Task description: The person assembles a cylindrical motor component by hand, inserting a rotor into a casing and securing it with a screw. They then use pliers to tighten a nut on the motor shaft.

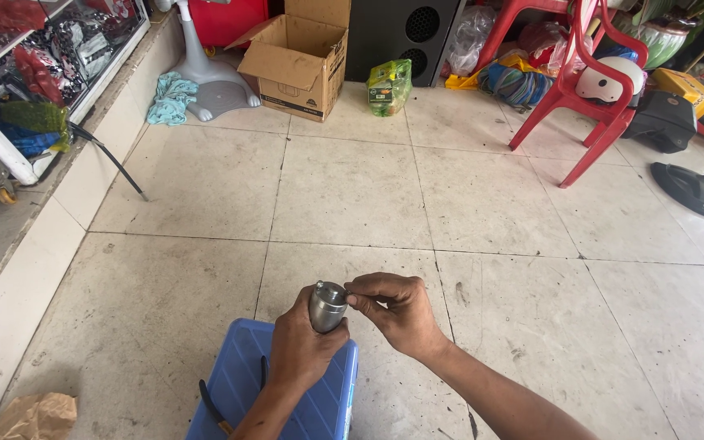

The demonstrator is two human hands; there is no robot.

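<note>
Small grey metal cylinder (327,305) sits clenched in the left hand (301,346); right hand (397,312) pinches its top, above a blue plastic box (323,403).

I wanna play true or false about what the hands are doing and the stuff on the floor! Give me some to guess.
1. The left hand holds a small metal cylinder. True.
2. The right hand rests flat on the floor. False: its fingertips pinch the top of the metal cylinder.
3. A blue plastic box sits under the hands. True.
4. The chair at the back is green. False: it is red.
5. The cardboard box is open. True.
6. Pliers lie on the bare tiles. False: the pliers lie on the blue plastic box.
</note>
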